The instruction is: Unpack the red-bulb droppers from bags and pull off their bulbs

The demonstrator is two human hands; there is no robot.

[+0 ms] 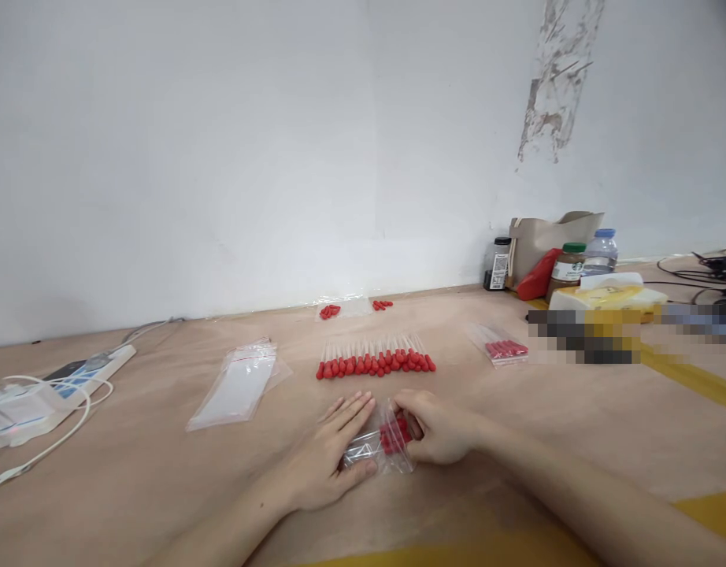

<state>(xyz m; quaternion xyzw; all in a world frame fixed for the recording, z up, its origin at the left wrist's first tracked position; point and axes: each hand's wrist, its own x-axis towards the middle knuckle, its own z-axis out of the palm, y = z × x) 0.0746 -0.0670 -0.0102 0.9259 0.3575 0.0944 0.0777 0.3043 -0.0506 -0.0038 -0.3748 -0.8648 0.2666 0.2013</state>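
Note:
A clear plastic zip bag (363,449) lies flat on the table before me, with clear stems and red bulbs (394,435) inside that look like droppers. My left hand (324,461) rests flat on the bag's left part, its fingers stretched out. At the bag's right end, by the red bulbs, my right hand (437,429) is closed on the plastic; some fingertips are hidden. Just beyond both hands, a row of red-bulbed droppers (375,364) lies side by side, thin stems pointing away from me.
Flat clear bags (236,386) lie to the left, near a power strip (97,378) with white cables. A filled bag (505,352) sits at right. Loose red bulbs (329,312) lie by the wall. Jars, a bottle (601,250) and a tissue pack (605,298) stand at back right.

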